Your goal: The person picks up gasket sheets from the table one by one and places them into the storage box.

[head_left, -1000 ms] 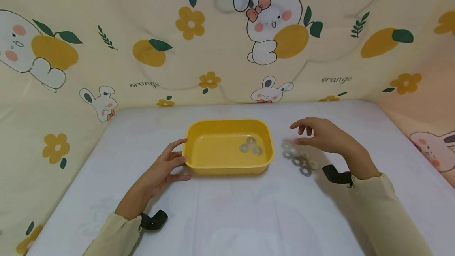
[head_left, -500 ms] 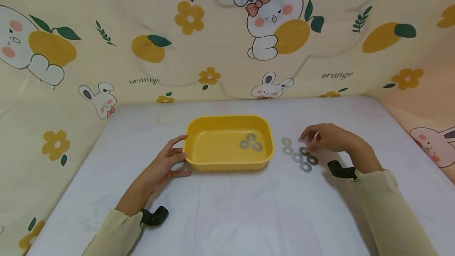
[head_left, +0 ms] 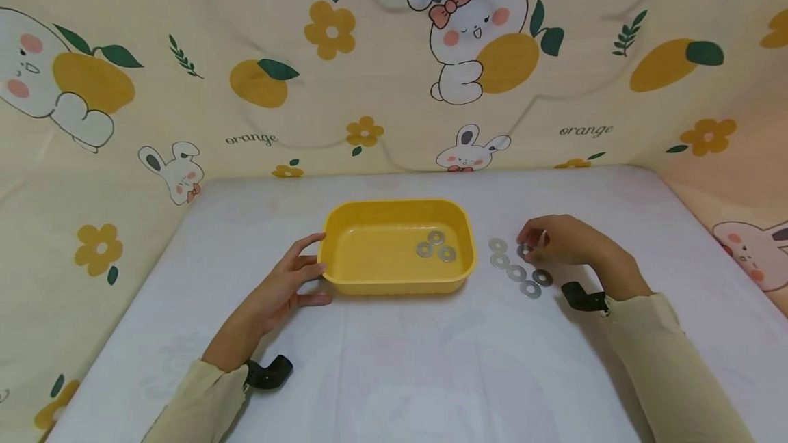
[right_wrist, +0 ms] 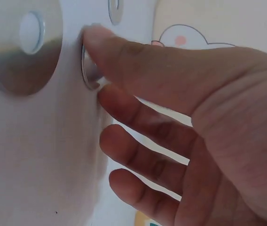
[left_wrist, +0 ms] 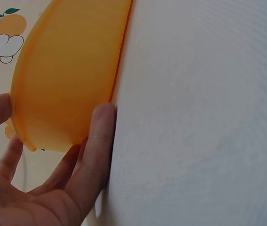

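A yellow plastic tray (head_left: 369,251) rests on the white-covered table, with several flat metal washers near it; three of them, one being this washer (head_left: 446,253), lie inside at its right side. My left hand (head_left: 286,286) touches the tray's left end with extended fingers, thumb low against the wall in the left wrist view. Right of the tray, my right hand (head_left: 566,241) pinches a washer (right_wrist: 90,70) between thumb and index finger, at table level; the other fingers are bent beneath. Part of that washer is hidden by the thumb.
Several loose washers (head_left: 516,273) lie in a loose cluster between the tray and the right hand. A fabric backdrop (head_left: 369,94) printed with rabbits and oranges rises behind the table and along both sides.
My right hand has come down and slightly right onto the loose washers, and its fingers have closed on one. The left hand stays at the tray.
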The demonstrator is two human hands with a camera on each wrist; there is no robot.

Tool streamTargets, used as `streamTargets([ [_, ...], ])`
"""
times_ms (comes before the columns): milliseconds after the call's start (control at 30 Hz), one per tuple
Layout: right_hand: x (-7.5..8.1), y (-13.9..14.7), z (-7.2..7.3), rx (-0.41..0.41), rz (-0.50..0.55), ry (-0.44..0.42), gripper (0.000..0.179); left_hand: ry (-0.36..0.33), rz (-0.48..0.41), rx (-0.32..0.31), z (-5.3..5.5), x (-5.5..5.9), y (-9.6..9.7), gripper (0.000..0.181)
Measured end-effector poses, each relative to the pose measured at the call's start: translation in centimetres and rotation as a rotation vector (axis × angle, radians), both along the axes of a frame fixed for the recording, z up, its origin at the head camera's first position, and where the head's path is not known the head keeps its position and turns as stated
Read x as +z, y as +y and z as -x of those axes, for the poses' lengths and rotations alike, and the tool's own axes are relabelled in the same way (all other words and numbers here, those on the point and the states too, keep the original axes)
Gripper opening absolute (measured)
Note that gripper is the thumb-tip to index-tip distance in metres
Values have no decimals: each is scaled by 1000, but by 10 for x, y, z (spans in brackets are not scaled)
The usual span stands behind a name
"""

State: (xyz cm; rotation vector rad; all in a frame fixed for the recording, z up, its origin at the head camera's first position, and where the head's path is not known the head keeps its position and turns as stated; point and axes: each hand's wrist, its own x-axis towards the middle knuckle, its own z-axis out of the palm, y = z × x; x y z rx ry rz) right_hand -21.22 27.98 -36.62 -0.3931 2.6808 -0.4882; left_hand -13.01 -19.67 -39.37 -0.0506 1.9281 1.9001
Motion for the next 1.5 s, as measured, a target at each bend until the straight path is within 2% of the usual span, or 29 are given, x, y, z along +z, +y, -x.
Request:
streamTargets([
  [500, -5, 8, 4, 21, 49, 7, 33, 4, 1, -2, 2, 0, 3, 62],
  [800, -6, 11, 6, 4, 24, -51, 45, -9, 10, 6, 1, -1, 2, 62],
  [1100, -7, 15, 5, 46, 40, -29, 37, -10, 2, -1, 0, -3, 3, 62],
  [1500, -5, 13, 6, 38, 32, -17, 38, -14, 25, 10, 0, 0, 0, 61],
])
